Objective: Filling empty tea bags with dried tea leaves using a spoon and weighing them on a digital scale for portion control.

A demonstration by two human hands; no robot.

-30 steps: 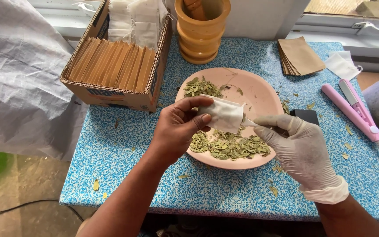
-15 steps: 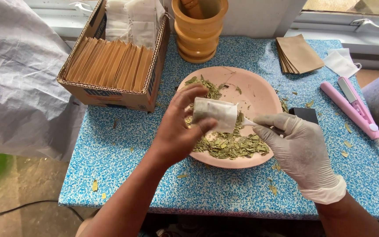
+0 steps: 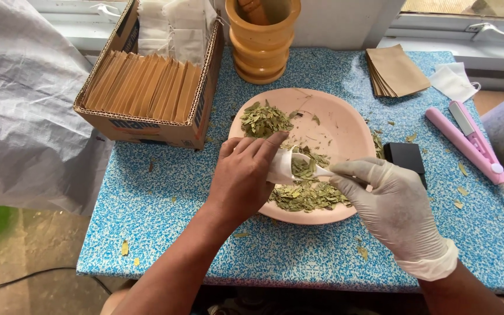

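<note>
Head view, looking down on a blue speckled table (image 3: 164, 192). At centre, a shallow pink plate (image 3: 345, 125) holding dried green leaves (image 3: 307, 195), one heap at the far left rim, a larger spread along the near edge. Far left, an open cardboard box (image 3: 147, 125) packed with upright brown paper envelopes (image 3: 144, 87) in a tight row, white sachets (image 3: 173, 26) stacked behind them at the back. Beside it, a tan wooden mortar (image 3: 262, 44) with a pestle standing inside. Further right, a loose stack of brown envelopes (image 3: 396, 71), a white sachet (image 3: 453, 81), a pink handheld sealer (image 3: 468, 143) and a small black box (image 3: 405, 156) just beside the plate rim. Stray leaf bits scattered over the tabletop.

Bare left hand (image 3: 243, 178) over the near left part of the plate, palm down, fingers curled, pinching a small white sachet (image 3: 280, 169) with its mouth open toward the right. Gloved right hand (image 3: 392, 204) over the plate's near right edge, fingers closed round a white scoop (image 3: 316, 170), its leaf-filled bowl at the sachet's mouth. Both forearms entering from the bottom edge.
</note>
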